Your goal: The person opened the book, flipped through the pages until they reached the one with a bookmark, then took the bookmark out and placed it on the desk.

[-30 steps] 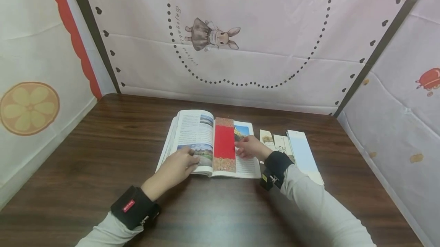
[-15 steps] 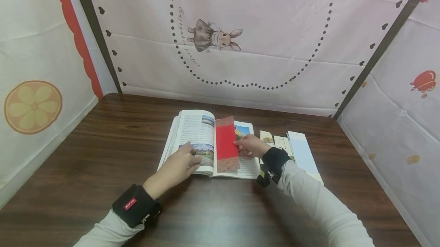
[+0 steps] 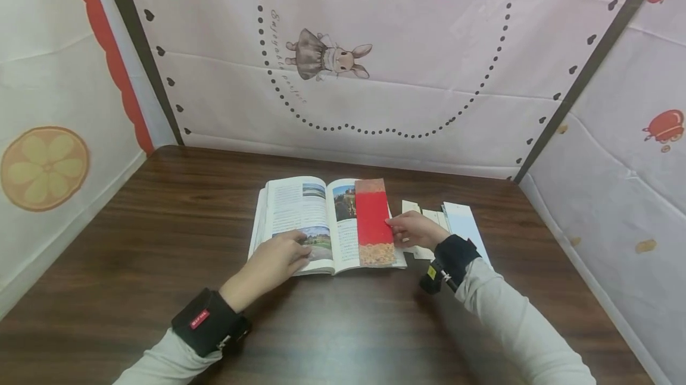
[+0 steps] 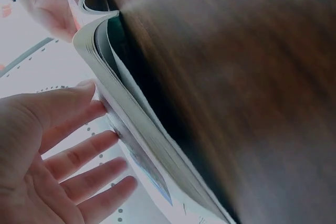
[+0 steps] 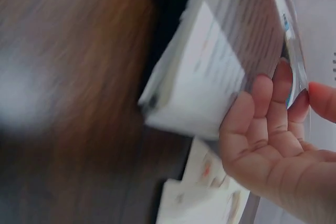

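An open book with text and photos lies on the dark wooden table. My left hand rests on its left page with relaxed fingers; in the left wrist view the fingertips touch the page near the book's thick edge. My right hand pinches the right edge of a red bookmark with gold patterned ends. The bookmark stands over the outer part of the right page and covers some of its text. In the right wrist view, thumb and forefinger hold the thin bookmark just above the page.
Right of the book lie cream cards, partly behind the right hand, and a longer pale blue card. Printed cloth walls enclose the table at the back and both sides.
The red bookmark has been lifted and moved right with my right hand, from beside the spine to the right page's outer side. A photo beside the spine is now uncovered. My left hand stays put.
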### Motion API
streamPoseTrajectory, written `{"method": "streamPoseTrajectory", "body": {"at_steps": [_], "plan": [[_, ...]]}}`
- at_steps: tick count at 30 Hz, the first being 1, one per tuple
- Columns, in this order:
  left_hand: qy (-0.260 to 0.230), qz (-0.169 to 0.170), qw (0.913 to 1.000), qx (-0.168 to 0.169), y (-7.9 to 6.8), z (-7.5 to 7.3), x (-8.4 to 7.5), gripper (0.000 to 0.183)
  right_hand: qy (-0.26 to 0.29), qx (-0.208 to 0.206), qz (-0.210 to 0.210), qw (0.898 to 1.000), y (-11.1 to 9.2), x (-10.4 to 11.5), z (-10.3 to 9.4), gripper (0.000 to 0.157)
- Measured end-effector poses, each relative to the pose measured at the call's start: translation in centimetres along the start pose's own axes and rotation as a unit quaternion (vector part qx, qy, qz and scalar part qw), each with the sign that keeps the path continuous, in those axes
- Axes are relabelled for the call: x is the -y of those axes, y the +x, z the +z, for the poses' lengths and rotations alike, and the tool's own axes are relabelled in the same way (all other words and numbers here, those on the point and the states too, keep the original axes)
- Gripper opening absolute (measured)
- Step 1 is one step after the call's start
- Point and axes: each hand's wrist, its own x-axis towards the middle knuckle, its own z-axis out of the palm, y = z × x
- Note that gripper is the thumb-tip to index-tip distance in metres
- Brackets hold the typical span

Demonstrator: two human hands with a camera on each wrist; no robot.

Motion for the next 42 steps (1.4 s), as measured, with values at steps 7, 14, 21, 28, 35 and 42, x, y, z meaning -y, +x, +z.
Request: {"method": "streamPoseTrajectory", "body": {"at_steps": [7, 14, 21, 28, 35, 42], "plan": [[-0.003, -0.022, 0.9984, 0.053, 0.0, 0.0, 0.4, 0.041, 0.01, 0.024, -0.034, 0.999, -0.3, -0.7, -0.4, 0.037], [0.039, 0.006, 0.9975, 0.059, 0.3, 0.3, 0.2, 0.017, 0.0, 0.017, -0.04, 0.999, -0.7, -0.7, -0.1, 0.039], [0.076, 0.045, 0.993, 0.079, 0.0, -0.3, 0.4, 0.013, -0.004, 0.013, -0.031, 0.999, -0.9, -1.1, 0.2, 0.038], [0.103, 0.064, 0.9903, 0.068, 0.1, -0.3, 1.2, 0.014, -0.025, 0.031, -0.035, 0.999, -1.0, -1.3, 0.6, 0.039], [0.074, 0.04, 0.9943, 0.064, 0.0, -0.3, 1.2, 0.016, -0.023, 0.024, -0.039, 0.999, -1.5, -1.8, -0.8, 0.039], [0.063, 0.041, 0.9961, 0.047, -0.3, 0.1, 1.2, 0.027, -0.021, 0.051, -0.058, 0.997, -2.5, -3.2, -3.7, 0.043]]}}
